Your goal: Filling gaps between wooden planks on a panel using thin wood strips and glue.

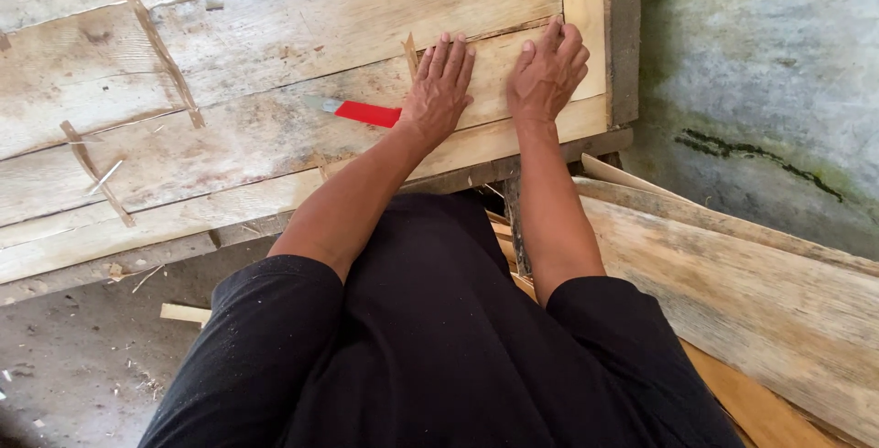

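My left hand [439,89] lies flat, palm down, on the rough plank tabletop [275,54], fingers apart. Its wrist covers the end of a red-handled tool [364,113] with a grey metal tip that points left. My right hand [547,73] rests palm down beside it near the table's right edge, fingers loosely together, holding nothing. A thin wood sliver [411,53] sticks up just left of my left hand's fingers.
Thin wooden strips [161,53] [96,173] lie across the planks at the left. Long boards [732,265] lean at the lower right below the table. A grey concrete wall [769,64] stands at the right. The dirt floor [73,356] holds wood scraps.
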